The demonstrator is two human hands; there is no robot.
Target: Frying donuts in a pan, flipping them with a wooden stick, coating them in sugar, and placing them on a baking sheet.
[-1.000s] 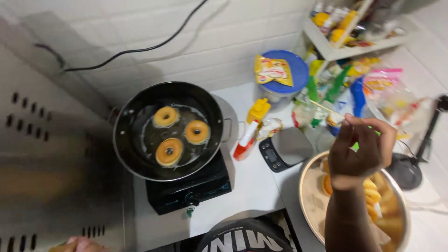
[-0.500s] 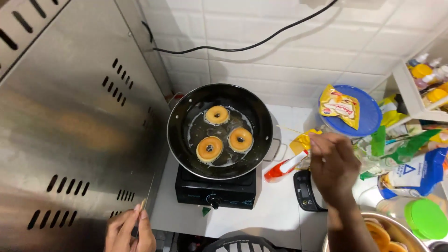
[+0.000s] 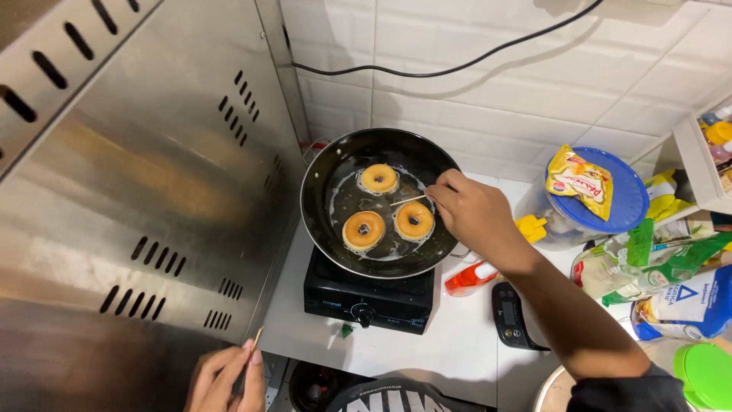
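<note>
Here the right hand reaches over the rim of the black pan and pinches a thin wooden stick between thumb and fingers, its tip pointing at the gap between the three doughnuts frying in shallow oil. The pan sits on a small black stove on the white counter, just beside a tall steel panel on the left. The left hand rests low at the bottom edge, fingers closed lightly on a second thin stick, well apart from the pan. The step in hand looks like tending the doughnuts, most likely turning them, since their tops are golden; I judge the next move calls for slipping the stick's tip into a ring's hole or under its edge and flipping gently, keeping the fingers clear of the hot oil. To the right stand a tub with a blue lid bearing a yellow packet, a red squeeze bottle and a small dark scale. Against half a second ago, the right hand has moved from above the scale to the pan's rim, and the view has shifted slightly so the pan sits more central.
</note>
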